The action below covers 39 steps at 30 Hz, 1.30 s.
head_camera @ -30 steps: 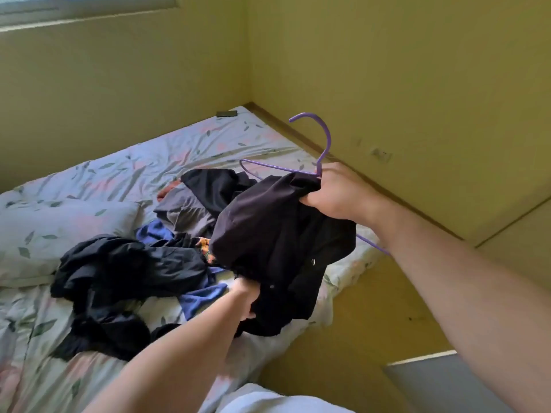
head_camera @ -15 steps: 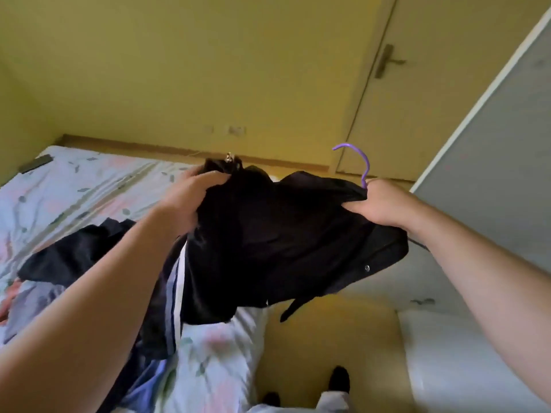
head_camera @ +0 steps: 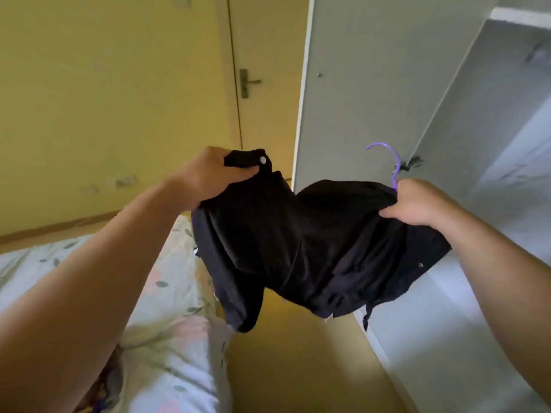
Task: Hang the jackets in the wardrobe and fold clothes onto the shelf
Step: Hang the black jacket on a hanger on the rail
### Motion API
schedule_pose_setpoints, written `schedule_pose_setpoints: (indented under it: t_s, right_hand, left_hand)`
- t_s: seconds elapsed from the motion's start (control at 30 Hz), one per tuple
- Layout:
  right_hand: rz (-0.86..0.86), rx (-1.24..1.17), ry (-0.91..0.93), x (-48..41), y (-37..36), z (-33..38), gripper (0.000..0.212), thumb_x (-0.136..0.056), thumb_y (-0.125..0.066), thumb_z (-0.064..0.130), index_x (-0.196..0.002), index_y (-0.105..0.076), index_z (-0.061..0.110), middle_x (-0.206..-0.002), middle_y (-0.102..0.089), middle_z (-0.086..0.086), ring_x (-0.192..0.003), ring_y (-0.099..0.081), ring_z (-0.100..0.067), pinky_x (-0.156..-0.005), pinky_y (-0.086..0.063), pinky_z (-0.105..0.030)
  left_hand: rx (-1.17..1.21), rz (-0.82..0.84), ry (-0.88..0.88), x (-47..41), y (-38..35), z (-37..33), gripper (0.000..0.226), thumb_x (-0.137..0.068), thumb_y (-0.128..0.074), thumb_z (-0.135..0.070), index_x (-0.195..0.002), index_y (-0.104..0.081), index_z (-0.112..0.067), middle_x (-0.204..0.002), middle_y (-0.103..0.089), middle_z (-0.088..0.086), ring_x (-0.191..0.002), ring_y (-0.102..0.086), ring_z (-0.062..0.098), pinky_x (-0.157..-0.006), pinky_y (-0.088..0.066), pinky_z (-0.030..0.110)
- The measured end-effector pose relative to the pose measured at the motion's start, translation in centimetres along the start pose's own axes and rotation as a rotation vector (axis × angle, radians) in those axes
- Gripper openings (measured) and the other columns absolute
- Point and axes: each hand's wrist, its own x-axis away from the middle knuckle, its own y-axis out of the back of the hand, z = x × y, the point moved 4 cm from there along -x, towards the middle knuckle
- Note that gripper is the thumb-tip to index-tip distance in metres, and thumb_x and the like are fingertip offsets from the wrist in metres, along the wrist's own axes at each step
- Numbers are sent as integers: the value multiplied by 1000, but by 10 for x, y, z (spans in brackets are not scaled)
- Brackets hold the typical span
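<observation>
A black jacket (head_camera: 301, 251) with metal snaps hangs in the air between both hands. My left hand (head_camera: 205, 177) grips its collar end near a silver snap. My right hand (head_camera: 417, 204) grips the other side of the jacket together with a purple hanger (head_camera: 392, 162), whose hook sticks up above the fist. The rest of the hanger is hidden under the fabric. A white wardrobe (head_camera: 372, 93) stands just behind the jacket, its door swung open and its pale interior (head_camera: 507, 144) showing at right.
The bed with a floral sheet (head_camera: 167, 308) lies at lower left. A yellow wall and a closed yellow door with a metal handle (head_camera: 246, 83) are behind. A strip of yellow floor (head_camera: 298, 353) runs between bed and wardrobe.
My view has swung from the bed toward the wardrobe. My left hand came up from under the jacket to grip its collar, and the jacket has been lifted off the bed and carried toward the wardrobe.
</observation>
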Motion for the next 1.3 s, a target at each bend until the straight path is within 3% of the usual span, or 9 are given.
schedule_pose_setpoints:
  t_s: [0.13,0.27,0.47,0.63,0.83,0.93,1.0,1.07,1.3]
  right_hand:
    - [-50,-120,-115,8,9,-43,32,-73,-83,29,-80,-57,12,-79,-62,-7,-71,-60,-25,-71,-53,-37]
    - [-129,-153,-204,15,17,-89,19,-75,-75,21,-85,-59,14,-83,-64,-5,-75,-61,-26,-72,-55,-36]
    - [-287,-6,-317,28,45,-136,16,-80,-58,11,-93,-49,15,-87,-53,-4,-87,-59,-32,-74,-46,-36]
    - [-371,105,-357,26,67,-148,33,-83,-54,9,-115,-54,15,-114,-63,-14,-107,-62,-37,-77,-44,-39]
    - [-378,97,-394,33,81,-173,39,-84,-54,8,-121,-54,18,-115,-62,-12,-106,-60,-36,-74,-41,-36]
    - [-366,88,-387,32,80,-173,37,-83,-54,9,-118,-55,18,-114,-62,-11,-105,-60,-36,-74,-41,-36]
    - [-365,81,-374,31,78,-170,33,-83,-54,9,-115,-54,19,-114,-62,-12,-106,-60,-36,-76,-43,-37]
    - [-356,75,-373,33,75,-172,33,-83,-54,10,-115,-55,20,-116,-62,-12,-106,-60,-37,-80,-46,-39]
    - [-298,34,-439,46,57,-202,21,-84,-56,12,-105,-56,17,-103,-60,-10,-94,-60,-35,-75,-43,-35]
  left_hand:
    - [371,261,-6,-12,-45,-44,25,-97,-63,-25,-110,-70,-5,-105,-76,14,-99,-74,31,-80,-60,35]
    - [423,265,-53,-35,-70,-70,30,-100,-59,-29,-117,-67,-5,-111,-75,12,-103,-73,27,-87,-58,35]
    - [-659,17,-328,-74,-84,-83,27,-104,-48,-42,-103,-60,-18,-79,-59,3,-65,-54,19,-58,-43,32]
    - [-1162,102,-340,-113,-113,-50,24,-103,-43,-24,-106,-65,-16,-94,-66,7,-83,-62,27,-79,-56,44]
    - [129,108,-43,-111,-131,-17,18,-101,-57,-14,-106,-74,-17,-101,-75,8,-94,-71,26,-79,-55,35]
    - [64,452,88,-92,-166,-23,28,-97,-67,-31,-116,-71,-11,-112,-75,11,-105,-72,29,-96,-56,39]
    - [-339,734,146,-72,-187,-27,48,-87,-74,-50,-115,-71,-11,-108,-77,6,-100,-73,27,-96,-56,38]
    - [-675,755,126,-65,-198,-27,59,-77,-81,-57,-111,-71,-10,-102,-76,3,-94,-72,25,-91,-56,37]
    - [239,490,123,-86,-219,-47,43,-92,-70,-40,-120,-69,-6,-114,-75,8,-105,-72,25,-101,-53,40]
